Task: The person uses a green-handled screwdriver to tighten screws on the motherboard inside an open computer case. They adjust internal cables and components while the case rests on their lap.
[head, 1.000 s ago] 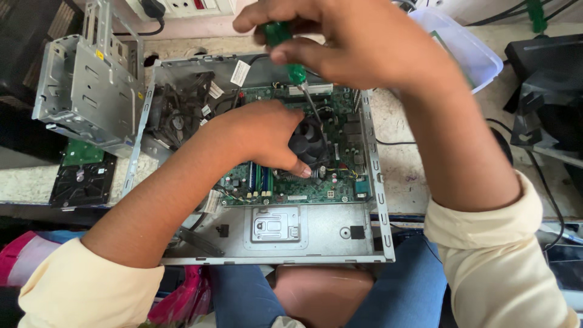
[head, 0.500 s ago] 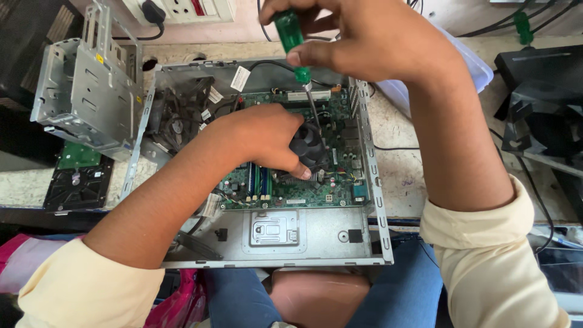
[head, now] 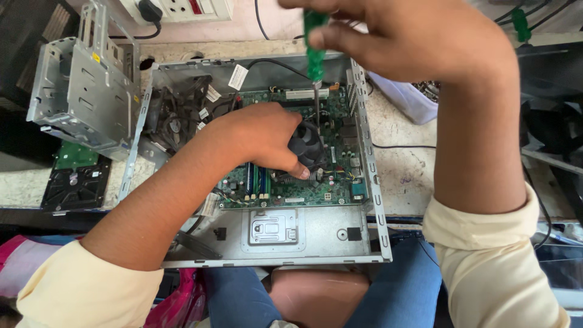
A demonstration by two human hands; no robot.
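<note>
Here the right hand (head: 419,45) is closed around the green handle of a screwdriver (head: 315,54), its thin shaft pointing down at the black cooler fan (head: 310,143) on the green motherboard (head: 291,173). The left hand (head: 258,136) holds nothing; its fingers are loosely curled and pressed against the fan's left edge, the thumb tip touching the heatsink fins just below the fan. The fan sits near the middle of the open grey computer case (head: 316,237), which lies flat on the bench (head: 404,167).

To do this well, the shaft should probably stay upright over the screw head, with the left hand keeping the fan steady so the tip does not slip onto the board; whether the tip is seated in a screw cannot be told.

Left of the case, a bare metal drive cage (head: 82,91) stands on the speckled stone bench, with a black drive (head: 76,188) lying below it. Behind the case, a white power strip (head: 182,9) lies against a pinkish wall. A black cable (head: 404,146) trails right of the case.
</note>
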